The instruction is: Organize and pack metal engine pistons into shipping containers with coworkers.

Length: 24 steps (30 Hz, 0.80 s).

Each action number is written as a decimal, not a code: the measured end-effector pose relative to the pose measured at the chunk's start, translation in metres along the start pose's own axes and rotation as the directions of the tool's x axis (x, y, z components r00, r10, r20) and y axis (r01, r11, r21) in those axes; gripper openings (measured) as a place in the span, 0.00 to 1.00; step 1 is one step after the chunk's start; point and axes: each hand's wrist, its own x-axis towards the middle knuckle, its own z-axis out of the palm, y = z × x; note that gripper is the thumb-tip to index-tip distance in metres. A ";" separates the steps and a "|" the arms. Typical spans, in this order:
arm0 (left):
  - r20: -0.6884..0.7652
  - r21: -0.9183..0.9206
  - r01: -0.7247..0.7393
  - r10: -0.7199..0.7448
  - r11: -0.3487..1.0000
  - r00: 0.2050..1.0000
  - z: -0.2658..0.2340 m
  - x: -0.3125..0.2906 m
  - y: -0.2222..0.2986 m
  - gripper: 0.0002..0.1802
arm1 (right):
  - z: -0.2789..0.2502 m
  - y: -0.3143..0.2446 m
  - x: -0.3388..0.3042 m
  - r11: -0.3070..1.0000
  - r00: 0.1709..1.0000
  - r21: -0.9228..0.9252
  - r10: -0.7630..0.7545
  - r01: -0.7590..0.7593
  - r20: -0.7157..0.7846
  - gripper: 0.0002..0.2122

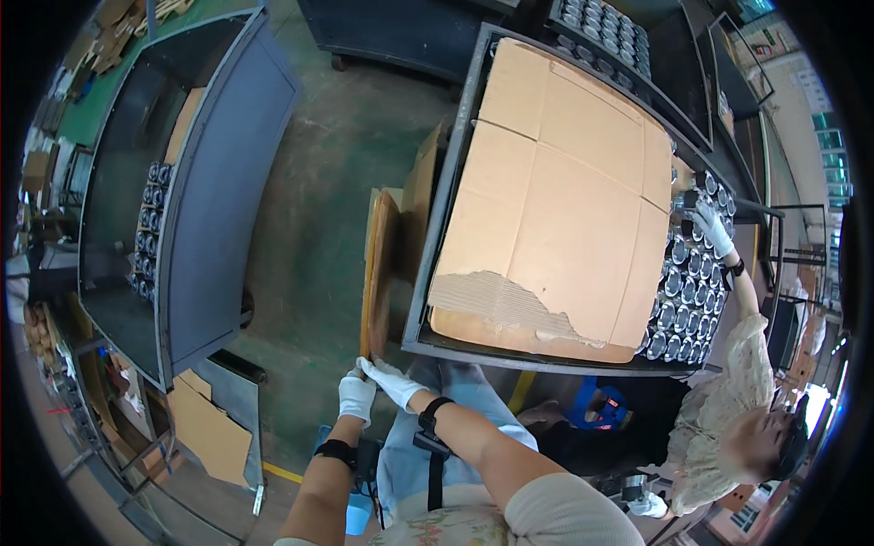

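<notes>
Upright cardboard sheets point(375, 273) stand on edge beside the left wall of a large metal cart. At their near end, my left hand point(357, 397), in a white glove, is closed on the cardboard edge. My right hand point(391, 382), gloved too, reaches across from the right and grips the same end, its fingertips next to the left hand. The cardboard partly hides the fingers of both. Inside the cart point(564, 366), a big flat cardboard sheet point(564, 191) with a torn near edge covers most of the load. Rows of shiny round metal parts point(683, 300) show along its right side.
To the right a co-worker point(719, 409) stretches one gloved hand point(713, 227) over the metal parts; the other holds a similar part point(633, 487). A grey cart point(228, 182) with more parts stands left. Cardboard pieces point(209, 423) lean below it. Another cart point(401, 41) stands at the back.
</notes>
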 end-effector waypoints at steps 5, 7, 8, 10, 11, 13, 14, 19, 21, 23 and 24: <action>-0.140 -0.090 -0.095 0.081 0.991 0.987 -0.009 0.021 0.063 0.19 | -0.004 0.052 0.022 0.772 0.959 0.600 0.281 -0.210 -0.026 0.35; -0.231 -0.049 -0.099 0.085 0.994 0.969 -0.033 0.025 0.079 0.19 | 0.020 0.050 0.021 0.732 0.936 0.607 0.347 -0.308 0.057 0.32; -0.260 -0.020 -0.077 0.069 0.997 0.963 -0.040 0.031 0.077 0.19 | 0.035 0.063 0.032 0.815 0.954 0.513 0.298 -0.269 0.027 0.31; -0.170 -0.026 -0.249 0.242 0.968 0.955 0.003 0.042 0.159 0.18 | -0.002 0.176 0.077 0.954 0.927 0.167 -0.183 0.247 -0.328 0.28; -0.202 0.045 -0.257 0.261 0.965 0.944 -0.004 0.050 0.153 0.18 | 0.027 0.167 0.084 0.913 0.917 0.386 0.034 0.133 -0.397 0.27; -0.225 0.238 -0.181 0.235 0.954 0.945 -0.021 0.063 0.128 0.16 | 0.047 0.130 0.072 0.822 0.949 0.568 0.212 -0.044 -0.234 0.29; -0.199 0.369 -0.150 0.236 0.917 0.951 -0.016 0.069 0.128 0.15 | 0.056 0.142 0.088 0.836 0.929 0.548 0.218 -0.019 -0.301 0.29; -0.284 0.238 -0.253 0.316 0.938 0.905 -0.053 0.084 0.086 0.12 | 0.029 0.061 0.036 0.913 0.959 0.359 0.253 -0.193 -0.128 0.36; -0.238 0.118 -0.346 0.365 0.931 0.900 -0.057 0.107 0.062 0.14 | 0.040 0.064 0.035 0.830 0.898 0.522 0.367 -0.198 -0.243 0.37; -0.213 0.099 -0.436 0.447 0.894 0.869 -0.059 0.105 0.074 0.15 | 0.083 0.133 0.107 0.831 0.826 0.539 0.397 -0.139 -0.401 0.36; -0.199 0.096 -0.458 0.468 0.884 0.861 -0.067 0.108 0.074 0.15 | 0.084 0.119 0.101 0.831 0.811 0.530 0.422 -0.168 -0.404 0.36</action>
